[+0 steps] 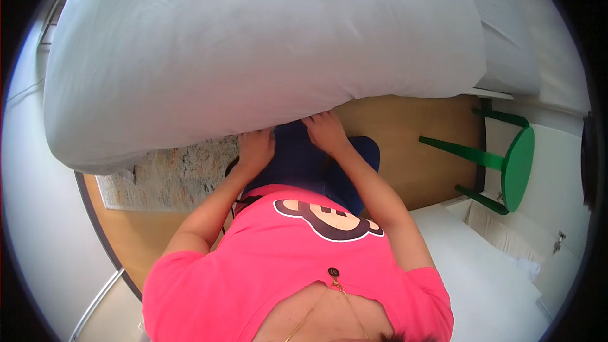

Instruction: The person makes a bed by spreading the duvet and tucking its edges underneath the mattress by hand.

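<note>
Thick, pale-grey fabric-covered mattress [266, 44] spans ten to two o'clock; the bare left hand [257, 151] at nine and bare right hand [325, 132] at one meet its near edge, spaced perhaps for even purchase; with fingertips hidden, I cannot tell how closed they are or what they hold

Brown floor [402, 117] with a mottled rug [174, 180] and a green stool [518, 170] on it, beside a pale-covered bed [266, 44].
</note>
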Tool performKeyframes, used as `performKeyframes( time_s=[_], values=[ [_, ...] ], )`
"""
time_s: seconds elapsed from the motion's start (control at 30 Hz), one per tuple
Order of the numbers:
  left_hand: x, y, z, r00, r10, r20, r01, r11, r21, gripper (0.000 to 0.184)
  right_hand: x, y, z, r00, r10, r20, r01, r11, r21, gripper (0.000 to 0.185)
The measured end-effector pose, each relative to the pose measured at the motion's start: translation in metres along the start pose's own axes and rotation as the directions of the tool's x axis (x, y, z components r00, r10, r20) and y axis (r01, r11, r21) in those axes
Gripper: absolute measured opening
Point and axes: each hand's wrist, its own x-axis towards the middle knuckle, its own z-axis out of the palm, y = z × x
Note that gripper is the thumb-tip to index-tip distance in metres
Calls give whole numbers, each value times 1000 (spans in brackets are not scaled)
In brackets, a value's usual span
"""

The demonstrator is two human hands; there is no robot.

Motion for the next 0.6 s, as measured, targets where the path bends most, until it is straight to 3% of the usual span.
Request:
performKeyframes(
  time_s=[0.07,0.1,0.13,0.17,0.23,0.3,0.4,0.43,0.47,0.53,0.6],
  values=[
    [-7,-26,2,988,-146,-44,149,987,64,50,10,-4,10,997,38,73,-35,998,-42,43],
    [-8,-34,-2,886,-460,-58,375,786,-491,50,15,-7,12,990,79,118,-72,995,-63,44],
    [-7,-42,-5,718,-689,102,396,283,-874,51,21,-10,12,979,120,163,-107,990,-88,44],
    [-6,-51,-9,552,-745,374,200,-317,-927,51,24,-12,14,978,121,170,-105,989,-106,44],
    [-12,-108,-8,645,-713,274,-219,-516,-828,61,24,-14,17,975,123,183,-98,985,-142,45],
    [-19,-161,-7,691,-713,123,-561,-635,-531,71,23,-15,16,988,101,116,-81,984,-160,46],
    [-21,-150,-74,375,-901,219,-762,-434,-480,70,18,-12,21,995,49,92,-36,989,-140,46],
    [-33,-172,-66,294,-955,-44,-597,-147,-789,67,16,-12,23,995,28,97,-15,992,-128,46],
    [-51,-212,-53,298,-900,-318,-348,208,-914,63,17,-14,24,997,17,76,-8,994,-111,46],
    [-70,-253,-59,464,-759,-457,-151,441,-885,58,17,-19,27,1000,5,31,-2,996,-87,45],
    [-92,-266,-93,623,-726,-292,-250,169,-953,55,26,-30,12,1000,-20,24,20,999,-34,44]
  ],
)
